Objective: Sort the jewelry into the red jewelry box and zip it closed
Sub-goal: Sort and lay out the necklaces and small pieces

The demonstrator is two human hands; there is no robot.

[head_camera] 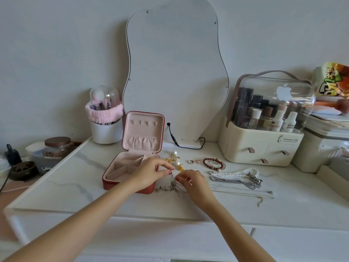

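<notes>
While both of my hands work just in front of the box, the left hand (151,172) pinches the top of a tangled silver chain (172,184) between thumb and forefinger, and the right hand (192,181) pinches the same chain lower down; I judge the 2 grips are spread to pull the strands apart before stowing it. Its charm end trails on the desk (75,188) at 6 o'clock of the left hand's fingers (167,172), touching the box's front corner. At 3 o'clock of my right hand lie thin chains (243,193), a grey bead strand (232,181) and a pearl necklace (236,173), laid out apart so each lifts singly. Farther, at 12 o'clock, sit gold and pearl earrings (174,159), 2 rings (193,161) and a red bead bracelet (212,163). The red jewelry box (132,167) stands at 10 o'clock, lid upright, its compartments showing nothing inside, zip undone.
</notes>
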